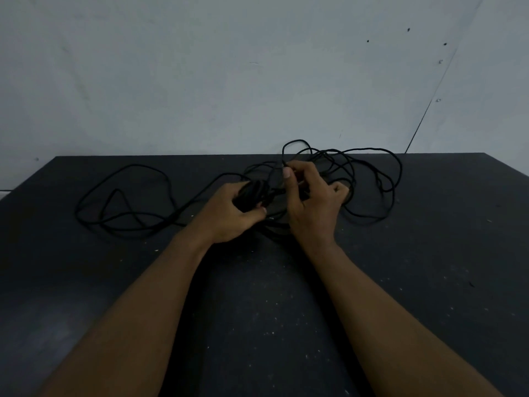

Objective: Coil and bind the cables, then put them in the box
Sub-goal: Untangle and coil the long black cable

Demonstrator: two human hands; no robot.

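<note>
Both bare forearms reach forward over a dark, speckled surface (286,325) that ends at a pale grey wall (200,67). The left hand (229,216) is closed around a small dark bundle of coiled cable (253,194), fingers wrapped over it and thumb tip showing at its near side; the bundle sits just above the surface near the middle, its long axis tilted from near-left to far-right. The right hand (310,202) is just beside it, thumb and forefinger pinched narrow on a single strand that rises toward the far edge, the other fingers curled in. The rest of the black cable (372,167) lies loose: tangled loops spread to the right and behind the hands near the far edge, and wider loops trail out to the left, running mostly left to right across the surface.
</note>
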